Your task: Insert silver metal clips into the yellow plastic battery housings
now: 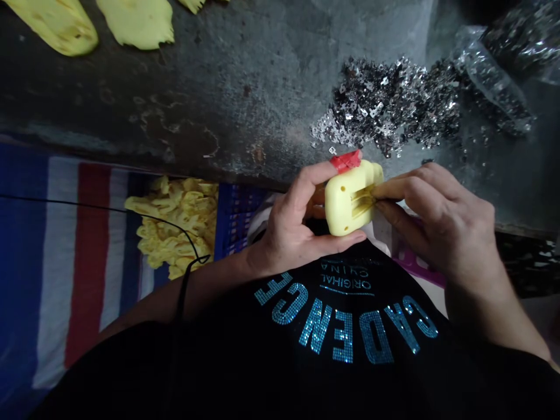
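My left hand [301, 216] grips a pale yellow plastic housing [339, 204] by its edges, fingers above and thumb below. Red tape wraps a fingertip of that hand. The housing has a slotted recess in its face and small round holes near its left end. Thumb and fingers of my right hand [433, 204] are pinched together at the right end of this recess. Whatever they hold, if anything, is hidden. Beyond the hands, a heap of small shiny metal pieces [394, 105] lies on the dark metal table [245, 76].
More yellow plastic pieces [135, 20] lie at the table's far left. A clear plastic bag [494, 73] rests beside the metal heap. Below the table edge are a pile of yellow parts [175, 221], a blue crate [236, 216] and striped cloth [87, 251]. A black cord [100, 207] crosses the left side.
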Motion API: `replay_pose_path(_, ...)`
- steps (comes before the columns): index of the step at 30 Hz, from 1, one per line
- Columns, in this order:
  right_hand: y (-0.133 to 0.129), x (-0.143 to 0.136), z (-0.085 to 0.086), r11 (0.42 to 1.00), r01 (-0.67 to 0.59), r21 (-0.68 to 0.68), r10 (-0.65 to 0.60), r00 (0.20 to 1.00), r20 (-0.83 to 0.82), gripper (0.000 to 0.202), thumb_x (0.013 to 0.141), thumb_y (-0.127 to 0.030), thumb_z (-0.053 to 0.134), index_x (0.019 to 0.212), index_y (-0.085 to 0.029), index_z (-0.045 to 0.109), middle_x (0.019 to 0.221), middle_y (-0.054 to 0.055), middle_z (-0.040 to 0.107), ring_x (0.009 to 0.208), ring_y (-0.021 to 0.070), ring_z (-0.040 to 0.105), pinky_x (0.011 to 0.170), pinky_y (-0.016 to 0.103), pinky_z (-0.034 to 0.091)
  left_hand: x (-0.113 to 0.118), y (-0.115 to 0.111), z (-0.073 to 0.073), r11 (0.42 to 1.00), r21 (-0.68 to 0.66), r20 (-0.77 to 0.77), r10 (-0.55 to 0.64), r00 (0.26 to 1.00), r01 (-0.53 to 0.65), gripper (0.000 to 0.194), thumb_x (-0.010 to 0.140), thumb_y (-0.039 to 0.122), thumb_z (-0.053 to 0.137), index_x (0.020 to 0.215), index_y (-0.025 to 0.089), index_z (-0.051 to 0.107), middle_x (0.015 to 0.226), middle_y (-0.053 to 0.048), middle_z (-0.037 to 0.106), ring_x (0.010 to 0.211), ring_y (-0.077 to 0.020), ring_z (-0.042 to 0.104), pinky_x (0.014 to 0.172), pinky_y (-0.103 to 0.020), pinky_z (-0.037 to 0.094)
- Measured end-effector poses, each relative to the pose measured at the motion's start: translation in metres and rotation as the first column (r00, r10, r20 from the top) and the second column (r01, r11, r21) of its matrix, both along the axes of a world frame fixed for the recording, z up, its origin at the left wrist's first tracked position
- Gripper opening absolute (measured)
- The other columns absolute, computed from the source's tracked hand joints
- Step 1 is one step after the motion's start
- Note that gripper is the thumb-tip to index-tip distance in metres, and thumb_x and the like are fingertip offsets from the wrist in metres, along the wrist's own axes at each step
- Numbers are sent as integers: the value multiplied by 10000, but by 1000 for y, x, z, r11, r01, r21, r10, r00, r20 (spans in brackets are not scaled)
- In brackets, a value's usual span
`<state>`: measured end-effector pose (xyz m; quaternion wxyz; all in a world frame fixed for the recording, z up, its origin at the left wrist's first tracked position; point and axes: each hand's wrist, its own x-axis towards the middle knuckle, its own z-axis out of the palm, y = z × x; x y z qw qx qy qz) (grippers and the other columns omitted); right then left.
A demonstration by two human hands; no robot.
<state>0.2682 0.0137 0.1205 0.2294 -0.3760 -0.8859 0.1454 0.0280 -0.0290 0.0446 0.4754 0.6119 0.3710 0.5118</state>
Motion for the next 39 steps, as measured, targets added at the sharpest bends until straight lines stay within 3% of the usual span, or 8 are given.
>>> replay_pose_path(7, -12, 4, -13, 993, 117, 1, -114, 966, -233, 288, 1046, -156, 773, 1251, -355, 809, 1006, 3, 834, 809, 221, 721, 762, 400, 611, 2, 2, -5, 1000, 25, 42, 10, 999, -11, 855, 933, 423, 968, 1652, 446, 507, 1763, -15, 617, 1713, -401, 511, 1382, -609, 540)
replay_pose_path(11, -10, 9, -39, 952, 221, -210, -291, 864, -411, 236, 1008, -283, 873, 1234, -342, 838, 1092, 13, 852, 929, 214, 771, 775, 368, 602, 1, 3, -10, 997, 78, 17, 21, 1000, -23, 894, 940, 453, 960, 1684, 415, 467, 1779, -46, 599, 1699, -383, 534, 1385, -572, 546)
replay_pose_path(15, 6, 8, -62, 838, -3, -545, -331, 792, -513, 559, 924, -525, 958, 1411, -327, 768, 1395, 73, 832, 1127, 249, 826, 805, 355, 683, -4, 9, -6, 969, 244, -114, -7, 993, 35, 883, 950, 367, 955, 1685, 408, 466, 1800, -54, 581, 1702, -366, 536, 1402, -572, 518)
replay_pose_path(19, 18, 1, -67, 798, -85, -597, -323, 776, -542, 625, 865, -555, 999, 1389, -311, 762, 1401, 75, 828, 1091, 233, 831, 794, 328, 690, -6, 16, -2, 917, 383, -248, -10, 969, 108, 920, 1006, 307, 886, 1759, 442, 375, 1799, -58, 582, 1663, -352, 588, 1364, -622, 539)
replay_pose_path(24, 19, -2, -69, 844, -30, -536, -325, 767, -554, 605, 846, -536, 1001, 1343, -289, 758, 1304, 60, 832, 1040, 212, 812, 757, 297, 672, -8, 15, 4, 934, 329, -234, -63, 970, 140, 978, 963, 322, 930, 1764, 513, 403, 1885, -14, 461, 1712, -429, 505, 1359, -677, 528)
replay_pose_path(28, 15, 0, -78, 931, 124, -343, -301, 791, -532, 567, 887, -473, 960, 1377, -303, 732, 1291, 49, 803, 1051, 229, 786, 793, 349, 676, -9, 4, 13, 942, -182, 32, -280, 959, 281, 1017, 991, 361, 913, 1817, 531, 344, 1998, 10, 148, 1717, -425, 501, 1124, -493, 741)
replay_pose_path(31, 10, 0, -78, 970, 182, -164, -240, 839, -488, 509, 938, -387, 913, 1401, -331, 710, 1295, 60, 786, 1066, 258, 762, 794, 406, 685, -8, 0, 16, 875, -396, 100, -261, 960, 279, 817, 1090, 392, 791, 1813, 443, 416, 1956, -25, 315, 1704, -387, 524, 1170, -455, 720)
replay_pose_path(39, -4, 2, -75, 954, 284, 90, -237, 906, -350, 621, 975, -413, 892, 1522, -428, 597, 1381, 124, 769, 1191, 384, 718, 849, 585, 709, -1, 17, 17, 973, -116, -345, -228, 911, 199, 537, 1170, 375, 599, 1676, 199, 584, 1519, -141, 753, 1393, -283, 748, 1264, -433, 599)
